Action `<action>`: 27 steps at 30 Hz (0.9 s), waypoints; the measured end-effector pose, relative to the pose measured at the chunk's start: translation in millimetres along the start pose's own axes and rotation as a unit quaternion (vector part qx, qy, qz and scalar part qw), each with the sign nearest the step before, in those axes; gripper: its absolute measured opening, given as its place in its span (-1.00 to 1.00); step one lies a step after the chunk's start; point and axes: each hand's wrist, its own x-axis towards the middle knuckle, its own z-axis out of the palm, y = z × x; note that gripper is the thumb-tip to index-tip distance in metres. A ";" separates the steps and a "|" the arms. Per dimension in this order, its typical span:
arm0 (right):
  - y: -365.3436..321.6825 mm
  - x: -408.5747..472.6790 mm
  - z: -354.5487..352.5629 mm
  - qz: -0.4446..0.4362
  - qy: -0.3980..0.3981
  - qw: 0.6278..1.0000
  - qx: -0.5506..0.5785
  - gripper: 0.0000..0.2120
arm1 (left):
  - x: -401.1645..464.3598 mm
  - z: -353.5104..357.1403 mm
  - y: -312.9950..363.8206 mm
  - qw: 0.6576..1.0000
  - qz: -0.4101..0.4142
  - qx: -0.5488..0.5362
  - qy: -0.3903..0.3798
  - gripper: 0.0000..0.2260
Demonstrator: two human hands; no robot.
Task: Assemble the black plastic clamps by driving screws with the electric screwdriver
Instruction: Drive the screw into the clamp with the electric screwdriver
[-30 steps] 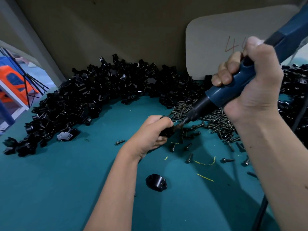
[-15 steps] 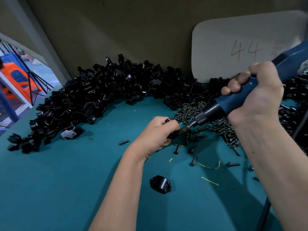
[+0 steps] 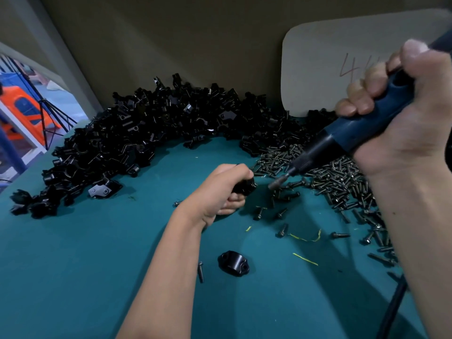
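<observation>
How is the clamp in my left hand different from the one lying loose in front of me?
The held clamp is gripped in the left hand, lifted near the screwdriver tip and mostly hidden by fingers. The loose clamp lies alone on the teal table, untouched, its two screw holes showing. Both are black plastic.

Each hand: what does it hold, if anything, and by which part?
The left hand grips a black clamp around its body. The right hand grips the electric screwdriver around its blue handle.
</observation>
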 end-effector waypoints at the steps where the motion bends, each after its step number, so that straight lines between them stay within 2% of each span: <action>1: -1.5 0.8 -0.1 0.002 0.030 0.999 0.020 -0.67 | 0.3 0.3 -0.5 1.000 0.001 -0.008 0.005 -0.80; 3: -1.3 3.9 -1.9 0.015 0.117 0.991 0.064 -0.69 | 1.9 2.9 -1.5 1.000 0.009 0.002 0.029 -0.78; 5: 3.7 6.9 -5.6 0.019 0.209 0.974 0.087 -0.79 | 4.4 5.8 -5.0 0.991 0.061 0.093 0.075 -0.71; 7: 10.8 8.0 -10.2 0.019 0.280 0.956 0.089 -0.74 | 6.8 6.2 -10.0 0.944 0.142 0.265 0.135 -0.62; 8: 13.8 7.8 -13.2 0.018 0.306 0.948 0.087 -0.69 | 7.4 6.1 -11.2 0.927 0.167 0.302 0.149 -0.60; 10: 19.6 6.9 -16.8 0.016 0.338 0.938 0.081 -0.65 | 7.3 4.7 -11.9 0.927 0.181 0.294 0.143 -0.61; 17: 25.0 7.7 -20.2 0.020 0.350 0.934 0.071 -0.67 | 6.1 5.1 -13.8 0.933 0.181 0.279 0.136 -0.64; 27: 29.1 8.2 -20.7 0.023 0.333 0.941 0.056 -0.72 | 9.4 4.6 -16.7 0.912 0.211 0.311 0.165 -0.59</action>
